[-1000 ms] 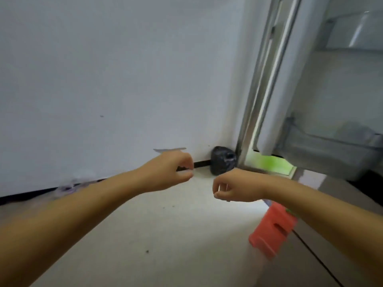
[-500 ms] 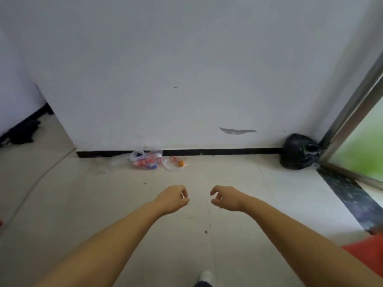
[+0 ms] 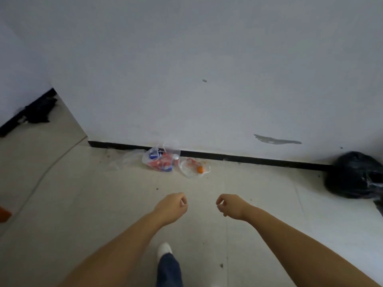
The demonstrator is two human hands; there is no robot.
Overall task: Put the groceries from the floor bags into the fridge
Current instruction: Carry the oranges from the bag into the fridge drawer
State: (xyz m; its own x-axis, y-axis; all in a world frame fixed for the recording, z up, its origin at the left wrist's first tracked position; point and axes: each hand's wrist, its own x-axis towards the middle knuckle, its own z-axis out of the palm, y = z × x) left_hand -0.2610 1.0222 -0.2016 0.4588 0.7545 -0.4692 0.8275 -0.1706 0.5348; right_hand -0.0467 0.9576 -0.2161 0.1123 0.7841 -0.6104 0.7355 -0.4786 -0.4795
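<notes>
Two clear plastic bags lie on the floor against the wall's black skirting. The left bag [image 3: 160, 160] holds red, white and blue packets. The right bag [image 3: 193, 168] is nearly flat, with a small orange item [image 3: 200, 169] in it. My left hand [image 3: 172, 207] and my right hand [image 3: 230, 206] hang side by side in front of me, well short of the bags. Both have loosely curled fingers and hold nothing. The fridge is out of view.
A full black rubbish bag [image 3: 354, 176] sits at the wall's right end. A dark heap [image 3: 39, 112] lies along the far left wall. An orange object [image 3: 4, 213] shows at the left edge. My foot in a white shoe [image 3: 164, 249] steps forward on the pale tiles.
The view has swung left, away from the open fridge door and towards the wall. The floor bags have come closer. Both hands have stayed out front with nothing in them.
</notes>
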